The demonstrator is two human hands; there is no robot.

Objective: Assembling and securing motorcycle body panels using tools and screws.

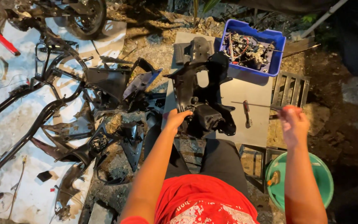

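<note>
— Two hands, what does each one do?

— My left hand (175,118) has its grip closed on the lower edge of the black plastic fairing panel (199,99). This panel lies on the grey board (245,93) in front of my knees, and it stands up a little toward me. My right hand (293,122) has its grip closed around the handle end of a long thin screwdriver (255,105); the shaft points left, above the board.

— What is around them?

— One second tool with a dark handle (247,113) lies on the board, just beside the panel. Behind the board is a blue crate (276,54) full of small metal parts. A green bucket (324,178) stands under my right forearm. On the left, the bare motorcycle frame (42,83) and other black panels (117,137) lie on the ground.
</note>
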